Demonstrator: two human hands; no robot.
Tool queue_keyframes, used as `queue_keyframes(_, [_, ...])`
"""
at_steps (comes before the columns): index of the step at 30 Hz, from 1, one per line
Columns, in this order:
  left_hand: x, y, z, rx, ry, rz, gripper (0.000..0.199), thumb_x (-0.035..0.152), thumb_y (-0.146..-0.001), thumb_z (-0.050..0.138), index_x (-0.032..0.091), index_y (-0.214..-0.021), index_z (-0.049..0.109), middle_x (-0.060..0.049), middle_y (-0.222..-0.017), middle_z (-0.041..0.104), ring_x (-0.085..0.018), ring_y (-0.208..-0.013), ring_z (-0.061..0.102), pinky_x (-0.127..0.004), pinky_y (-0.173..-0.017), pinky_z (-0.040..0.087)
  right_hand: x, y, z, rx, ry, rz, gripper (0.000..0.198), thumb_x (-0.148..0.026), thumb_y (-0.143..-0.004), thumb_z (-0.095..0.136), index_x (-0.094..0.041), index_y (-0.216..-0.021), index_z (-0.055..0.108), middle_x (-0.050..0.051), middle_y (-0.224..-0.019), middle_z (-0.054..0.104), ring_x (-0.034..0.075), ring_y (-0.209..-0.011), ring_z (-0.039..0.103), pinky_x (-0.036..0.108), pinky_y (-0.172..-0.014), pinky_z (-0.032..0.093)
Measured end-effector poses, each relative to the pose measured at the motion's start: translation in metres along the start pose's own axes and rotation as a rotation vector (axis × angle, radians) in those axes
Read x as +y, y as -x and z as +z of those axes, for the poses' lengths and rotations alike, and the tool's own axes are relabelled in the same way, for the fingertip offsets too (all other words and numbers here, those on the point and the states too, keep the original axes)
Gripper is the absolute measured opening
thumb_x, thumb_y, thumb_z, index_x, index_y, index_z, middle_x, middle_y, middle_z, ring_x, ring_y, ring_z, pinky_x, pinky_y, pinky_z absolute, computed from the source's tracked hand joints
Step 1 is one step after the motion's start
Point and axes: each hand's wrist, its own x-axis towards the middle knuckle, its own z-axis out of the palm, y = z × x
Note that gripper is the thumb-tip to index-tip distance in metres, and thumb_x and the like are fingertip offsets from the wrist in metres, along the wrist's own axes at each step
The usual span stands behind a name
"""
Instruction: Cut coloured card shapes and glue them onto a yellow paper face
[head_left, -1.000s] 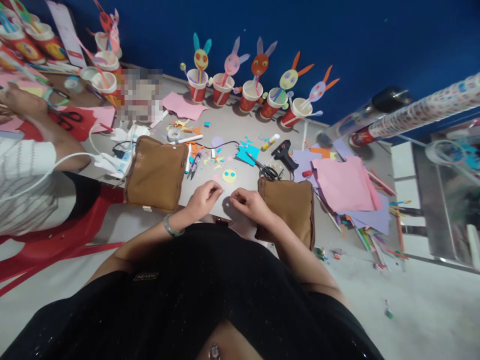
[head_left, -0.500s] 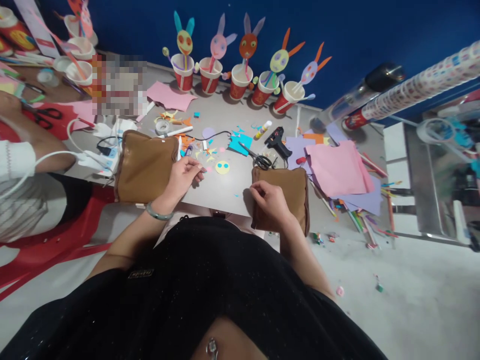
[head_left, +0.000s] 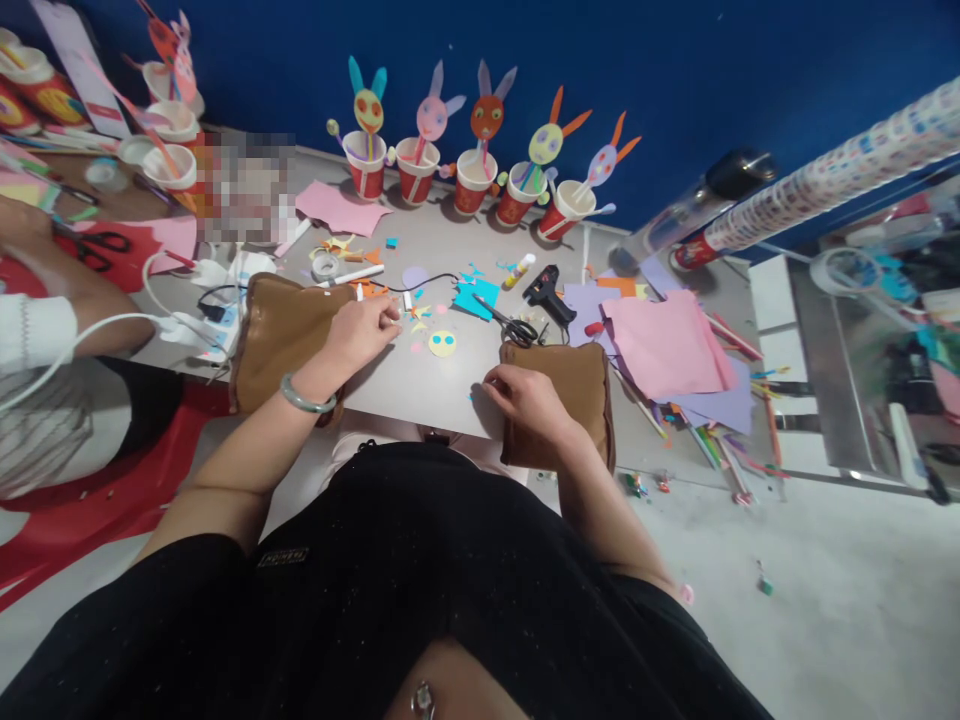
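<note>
My left hand (head_left: pixel 361 338) is over the right edge of a brown cushion (head_left: pixel 281 335), palm down, fingers curled in a pinch near the paper scraps; whatever they hold, if anything, is hidden. My right hand (head_left: pixel 529 402) lies at the left edge of a second brown cushion (head_left: pixel 577 385), its fingers bent and pressed together, their contents also hidden. Between the hands, a yellow paper disc (head_left: pixel 442 344) with two blue dots lies flat on the table (head_left: pixel 431 395). Beyond it are a blue paper piece (head_left: pixel 475 299), black-handled scissors (head_left: pixel 517 328), a glue stick (head_left: pixel 519 271) and a black glue gun (head_left: pixel 550 294).
Several red-and-white paper cups (head_left: pixel 475 182) with rabbit-faced spoons line the blue wall. Pink sheets (head_left: pixel 660 340) lie at right, near stacked cups (head_left: pixel 832 175). A power strip (head_left: pixel 219 335) with white cables stands at left, beside another person's arm (head_left: pixel 97 250).
My left hand has turned more palm down and shifted slightly away from the disc. The fingers of my right hand have slid left past the cushion's edge. The whole view has tilted a little.
</note>
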Motion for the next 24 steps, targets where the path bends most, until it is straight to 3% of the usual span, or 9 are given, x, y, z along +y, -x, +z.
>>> queue_keyframes(3, [0.001, -0.012, -0.006, -0.191, -0.181, 0.092, 0.026, 0.018, -0.076, 0.07, 0.021, -0.102, 0.072, -0.005, -0.091, 0.077, -0.025, -0.091, 0.07, -0.034, -0.078, 0.049, 0.001, -0.002, -0.001, 0.0, 0.041, 0.0, 0.02, -0.032, -0.096, 0.054, -0.02, -0.093, 0.069, 0.007, -0.089, 0.076, 0.022, -0.08, 0.067, 0.03, -0.069, 0.04])
queue_keyframes(6, [0.003, -0.026, -0.007, -0.262, -0.276, 0.224, 0.033, 0.018, -0.077, 0.068, 0.02, -0.11, 0.072, -0.01, -0.11, 0.075, -0.027, -0.102, 0.068, -0.034, -0.083, 0.048, 0.003, -0.005, -0.004, 0.014, 0.064, -0.005, 0.02, -0.032, -0.096, 0.054, -0.02, -0.093, 0.069, 0.008, -0.089, 0.077, 0.022, -0.079, 0.067, 0.03, -0.068, 0.041])
queue_keyframes(12, [0.013, -0.056, 0.003, -0.146, -0.18, 0.21, 0.026, 0.016, -0.083, 0.06, 0.018, -0.105, 0.074, -0.006, -0.083, 0.075, -0.021, -0.085, 0.066, -0.032, -0.077, 0.046, 0.009, -0.017, -0.026, 0.148, 0.082, 0.014, 0.016, -0.03, -0.093, 0.057, -0.021, -0.091, 0.07, 0.007, -0.085, 0.077, 0.021, -0.072, 0.068, 0.031, -0.067, 0.044])
queue_keyframes(16, [0.006, -0.067, 0.016, -0.054, -0.093, 0.2, 0.022, 0.018, -0.084, 0.06, 0.018, -0.099, 0.075, -0.005, -0.08, 0.074, -0.019, -0.078, 0.064, -0.031, -0.075, 0.045, 0.02, -0.034, -0.049, 0.337, 0.022, 0.078, 0.018, -0.035, -0.091, 0.059, -0.021, -0.09, 0.07, 0.007, -0.079, 0.075, 0.021, -0.067, 0.068, 0.032, -0.066, 0.049])
queue_keyframes(20, [-0.006, -0.069, 0.029, 0.014, -0.024, 0.161, 0.023, 0.019, -0.086, 0.057, 0.018, -0.101, 0.075, -0.005, -0.077, 0.073, -0.019, -0.074, 0.063, -0.031, -0.073, 0.044, 0.047, -0.07, -0.078, 0.491, -0.015, 0.173, 0.018, -0.036, -0.088, 0.061, -0.02, -0.088, 0.07, 0.007, -0.078, 0.075, 0.021, -0.067, 0.068, 0.033, -0.067, 0.052])
queue_keyframes(24, [-0.007, -0.067, 0.034, 0.016, 0.017, 0.152, 0.022, 0.019, -0.087, 0.057, 0.017, -0.1, 0.075, -0.006, -0.078, 0.073, -0.02, -0.074, 0.064, -0.031, -0.069, 0.042, 0.086, -0.12, -0.104, 0.507, 0.02, 0.274, 0.013, -0.029, -0.082, 0.066, -0.019, -0.087, 0.072, 0.008, -0.08, 0.075, 0.022, -0.072, 0.07, 0.036, -0.073, 0.054])
